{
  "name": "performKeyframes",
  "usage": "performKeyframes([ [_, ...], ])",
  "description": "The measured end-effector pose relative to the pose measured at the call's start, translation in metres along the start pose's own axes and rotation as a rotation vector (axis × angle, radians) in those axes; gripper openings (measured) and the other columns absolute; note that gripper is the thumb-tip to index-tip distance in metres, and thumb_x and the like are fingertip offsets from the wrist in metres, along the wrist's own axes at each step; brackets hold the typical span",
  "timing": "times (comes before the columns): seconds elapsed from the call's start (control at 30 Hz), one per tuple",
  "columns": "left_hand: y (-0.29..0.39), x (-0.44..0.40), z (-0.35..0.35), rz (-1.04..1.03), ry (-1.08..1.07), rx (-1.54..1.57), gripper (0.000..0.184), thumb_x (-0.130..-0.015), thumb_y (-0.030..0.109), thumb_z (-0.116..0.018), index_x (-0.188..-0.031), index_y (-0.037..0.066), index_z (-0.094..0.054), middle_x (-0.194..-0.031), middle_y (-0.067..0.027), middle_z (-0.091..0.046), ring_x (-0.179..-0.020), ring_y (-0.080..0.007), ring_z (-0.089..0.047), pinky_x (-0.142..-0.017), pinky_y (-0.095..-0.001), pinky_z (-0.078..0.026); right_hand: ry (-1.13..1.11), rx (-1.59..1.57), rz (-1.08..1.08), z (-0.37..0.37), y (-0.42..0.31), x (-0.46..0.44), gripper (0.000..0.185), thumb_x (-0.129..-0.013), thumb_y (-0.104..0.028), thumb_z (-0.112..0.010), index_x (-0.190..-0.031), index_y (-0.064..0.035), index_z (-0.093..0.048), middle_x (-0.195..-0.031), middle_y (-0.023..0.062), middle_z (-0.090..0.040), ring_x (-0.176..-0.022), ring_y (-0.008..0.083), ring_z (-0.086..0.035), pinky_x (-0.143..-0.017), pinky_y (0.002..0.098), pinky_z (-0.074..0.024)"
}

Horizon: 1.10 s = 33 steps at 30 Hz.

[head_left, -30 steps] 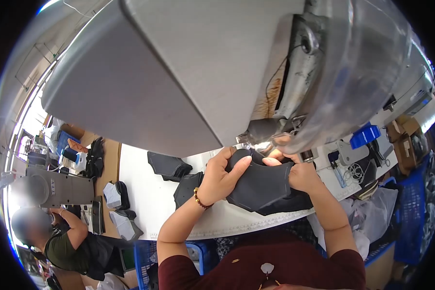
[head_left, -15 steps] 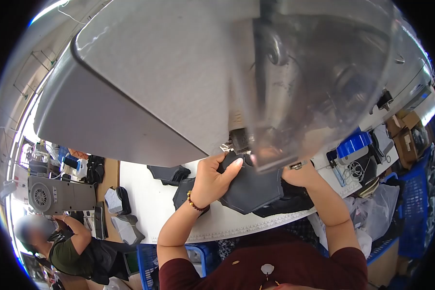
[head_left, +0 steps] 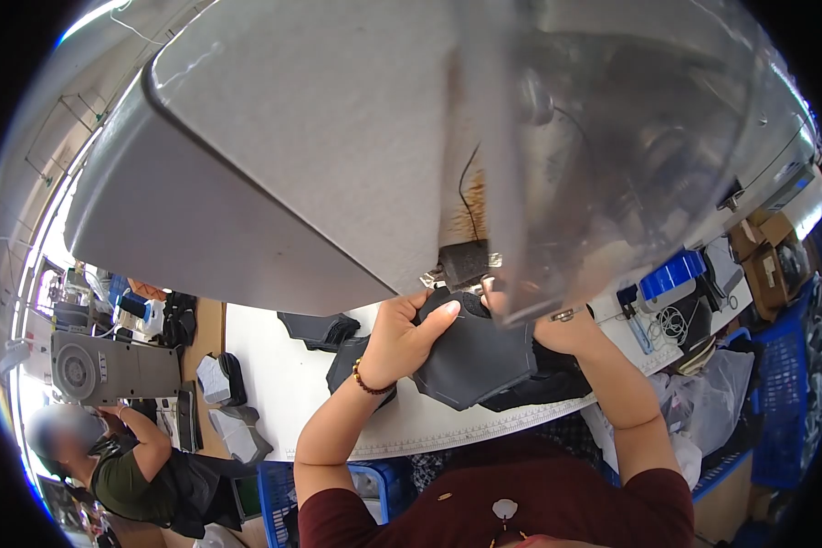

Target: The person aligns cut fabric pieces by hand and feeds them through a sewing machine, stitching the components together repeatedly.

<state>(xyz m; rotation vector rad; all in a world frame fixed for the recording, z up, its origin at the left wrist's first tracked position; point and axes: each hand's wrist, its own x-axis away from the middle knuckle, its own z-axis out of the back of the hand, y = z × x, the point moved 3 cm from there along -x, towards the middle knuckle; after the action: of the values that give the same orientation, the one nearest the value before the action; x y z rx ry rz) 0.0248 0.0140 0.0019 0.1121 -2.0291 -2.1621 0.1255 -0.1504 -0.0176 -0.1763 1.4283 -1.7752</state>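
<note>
A grey sewing machine head [head_left: 274,146] with a clear plastic guard fills the upper view. Below its needle area lies a black fabric piece [head_left: 475,361]. My left hand [head_left: 400,340] pinches the piece's upper left edge, thumb on top. My right hand [head_left: 562,331] is at the piece's right side, close under the guard; its fingertips are partly hidden behind the guard and look curled onto the fabric. More black pieces [head_left: 557,379] lie beneath and to the right. Two dark stacks, one at the back [head_left: 318,329] and one by my left wrist [head_left: 345,365], rest on the white table.
Scissors, a blue-handled tool [head_left: 637,329], coiled white cord [head_left: 671,324] and a blue roll [head_left: 671,274] lie at the right. Plastic bags [head_left: 703,393] and blue crates [head_left: 781,402] stand beyond. At the left, a person [head_left: 137,475] sits by another machine [head_left: 114,365].
The view has shifted, and the machine head and guard appear further left. The black piece has turned slightly under my hands, and both hands still hold it.
</note>
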Motion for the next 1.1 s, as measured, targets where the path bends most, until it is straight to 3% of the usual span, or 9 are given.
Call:
performKeyframes([
  [0.17,-0.004,-0.001,-0.004,0.088,0.036,0.208,0.020,-0.085,0.013,-0.059,-0.091,-0.006,-0.061,-0.077,-0.0030,-0.063,-0.063,-0.0052,-0.055,-0.058,-0.0191,-0.046,0.087,0.058,0.094,0.004,0.001,0.000,0.023,-0.069,-0.005,-0.064,-0.091,-0.0056,-0.057,-0.089,0.0085,-0.059,-0.086,0.0254,-0.057,-0.072,0.0357,-0.0448],
  [0.27,-0.002,-0.002,-0.008,0.139,0.091,0.273,0.016,-0.083,0.009,-0.057,-0.093,-0.004,-0.060,-0.080,-0.0037,-0.063,-0.065,-0.0067,-0.057,-0.060,-0.0199,-0.047,0.133,0.278,0.111,0.000,0.027,0.001,0.025,-0.068,-0.006,-0.066,-0.092,-0.0075,-0.059,-0.091,0.0095,-0.060,-0.087,0.0281,-0.058,-0.074,0.0369,-0.0456],
  [0.37,0.000,-0.004,-0.012,0.112,0.146,0.307,0.016,-0.083,0.008,-0.056,-0.095,-0.002,-0.060,-0.083,-0.0039,-0.063,-0.069,-0.0071,-0.057,-0.063,-0.0199,-0.047,0.138,0.537,0.382,0.002,0.034,-0.002,0.027,-0.066,-0.007,-0.069,-0.092,-0.0079,-0.060,-0.093,0.0092,-0.060,-0.087,0.0250,-0.059,-0.074,0.0354,-0.0466],
  [0.5,-0.007,-0.009,-0.012,0.049,0.172,0.317,0.017,-0.084,0.008,-0.055,-0.097,-0.001,-0.060,-0.086,-0.0042,-0.062,-0.072,-0.0075,-0.057,-0.065,-0.0196,-0.047,0.228,0.021,0.282,0.008,0.025,-0.013,0.029,-0.064,-0.007,-0.072,-0.091,-0.0055,-0.061,-0.088,0.0094,-0.062,-0.082,0.0227,-0.061,-0.072,0.0324,-0.0478],
  [0.6,-0.012,-0.010,-0.011,0.034,0.187,0.330,0.018,-0.084,0.008,-0.054,-0.097,-0.001,-0.060,-0.087,-0.0045,-0.062,-0.072,-0.0080,-0.057,-0.066,-0.0199,-0.047,0.133,-0.088,0.285,0.015,0.011,-0.022,0.026,-0.063,-0.007,-0.072,-0.087,-0.0035,-0.062,-0.083,0.0095,-0.064,-0.078,0.0218,-0.062,-0.071,0.0308,-0.0477],
  [0.67,-0.010,-0.010,-0.012,0.025,0.187,0.334,0.018,-0.084,0.008,-0.054,-0.098,-0.001,-0.060,-0.087,-0.0047,-0.062,-0.072,-0.0081,-0.057,-0.066,-0.0201,-0.047,0.167,-0.190,0.166,0.014,0.016,-0.027,0.023,-0.064,-0.007,-0.071,-0.085,-0.0024,-0.062,-0.080,0.0094,-0.064,-0.076,0.0215,-0.062,-0.070,0.0302,-0.0473],
  [0.73,-0.004,-0.009,-0.014,0.009,0.175,0.335,0.018,-0.084,0.009,-0.054,-0.098,-0.002,-0.059,-0.087,-0.0050,-0.062,-0.072,-0.0082,-0.057,-0.066,-0.0202,-0.047,0.129,-0.256,0.212,0.012,0.021,-0.029,0.022,-0.064,-0.008,-0.071,-0.083,-0.0020,-0.062,-0.080,0.0094,-0.064,-0.076,0.0207,-0.062,-0.070,0.0300,-0.0470],
  [1.1,-0.001,-0.007,-0.011,0.083,0.173,0.347,0.016,-0.083,0.006,-0.058,-0.098,0.000,-0.060,-0.088,-0.0042,-0.062,-0.073,-0.0080,-0.058,-0.065,-0.0220,-0.050,0.021,-0.099,0.068,0.020,0.004,-0.035,0.022,-0.064,-0.010,-0.074,-0.082,-0.0032,-0.063,-0.078,0.0074,-0.064,-0.074,0.0187,-0.061,-0.067,0.0289,-0.0474],
])
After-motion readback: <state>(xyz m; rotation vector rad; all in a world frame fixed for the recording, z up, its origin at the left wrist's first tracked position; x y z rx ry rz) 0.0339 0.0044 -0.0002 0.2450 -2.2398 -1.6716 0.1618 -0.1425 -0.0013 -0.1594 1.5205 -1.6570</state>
